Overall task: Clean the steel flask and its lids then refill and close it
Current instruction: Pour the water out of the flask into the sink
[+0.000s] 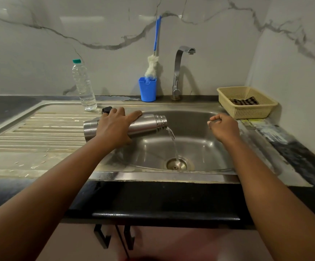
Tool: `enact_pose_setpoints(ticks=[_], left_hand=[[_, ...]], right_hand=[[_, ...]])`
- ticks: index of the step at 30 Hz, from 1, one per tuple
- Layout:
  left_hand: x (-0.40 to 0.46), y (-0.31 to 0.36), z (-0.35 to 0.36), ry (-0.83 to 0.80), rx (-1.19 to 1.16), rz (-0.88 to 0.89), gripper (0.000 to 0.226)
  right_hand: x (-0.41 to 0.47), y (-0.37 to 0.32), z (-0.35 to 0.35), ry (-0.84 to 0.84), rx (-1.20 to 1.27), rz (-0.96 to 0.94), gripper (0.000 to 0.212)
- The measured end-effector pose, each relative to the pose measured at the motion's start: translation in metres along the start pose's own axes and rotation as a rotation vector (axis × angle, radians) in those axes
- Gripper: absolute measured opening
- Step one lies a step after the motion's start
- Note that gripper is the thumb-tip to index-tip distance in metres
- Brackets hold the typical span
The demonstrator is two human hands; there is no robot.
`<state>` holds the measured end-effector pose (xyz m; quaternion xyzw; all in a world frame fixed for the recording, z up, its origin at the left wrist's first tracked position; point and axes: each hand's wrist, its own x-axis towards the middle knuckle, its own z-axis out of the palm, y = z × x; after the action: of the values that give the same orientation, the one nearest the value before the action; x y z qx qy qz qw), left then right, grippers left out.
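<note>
Emptying the steel flask [145, 125] into the sink [200, 146].
Left hand [113, 127] grips it; tip further (right hand [223, 127] curled, perhaps holding something).

The brushed steel flask [145, 125] lies almost level over the left rim of the sink [200, 117], its open threaded mouth pointing right and spilling a thin stream of water [173, 142] onto the drain, while a black lid [106, 110] sits just behind it.
</note>
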<state>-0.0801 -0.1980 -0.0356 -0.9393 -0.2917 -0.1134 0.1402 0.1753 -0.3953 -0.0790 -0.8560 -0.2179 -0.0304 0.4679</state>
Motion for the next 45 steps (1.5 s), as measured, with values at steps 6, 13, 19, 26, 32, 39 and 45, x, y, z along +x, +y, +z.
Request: enact_pose_setpoints(ticks=[6,13,19,26,32,39,45], left_hand=[[0.0,-0.003,0.001,-0.002,0.02,-0.002,0.095],[0.001,-0.004,-0.003,-0.002,0.052,0.001,0.094],[0.002,-0.003,-0.006,0.002,0.11,0.028,0.094],[0.005,-0.006,-0.006,-0.001,0.175,0.052,0.095],[0.005,-0.007,-0.007,0.011,0.21,0.064,0.094],[0.009,-0.006,-0.014,0.011,0.256,0.093,0.093],[0.012,-0.003,-0.021,0.01,0.301,0.134,0.09]], right_hand=[[0.001,0.001,-0.001,-0.002,0.003,-0.006,0.011],[0.0,0.0,-0.001,-0.008,-0.009,-0.011,0.011],[0.0,0.0,-0.002,-0.017,-0.005,-0.006,0.011],[0.0,0.0,-0.002,-0.019,-0.014,-0.006,0.011],[0.0,0.0,-0.002,-0.021,-0.012,-0.011,0.011],[0.0,0.0,-0.003,-0.013,-0.023,-0.02,0.012],[-0.001,0.0,-0.003,-0.02,-0.024,-0.022,0.011]])
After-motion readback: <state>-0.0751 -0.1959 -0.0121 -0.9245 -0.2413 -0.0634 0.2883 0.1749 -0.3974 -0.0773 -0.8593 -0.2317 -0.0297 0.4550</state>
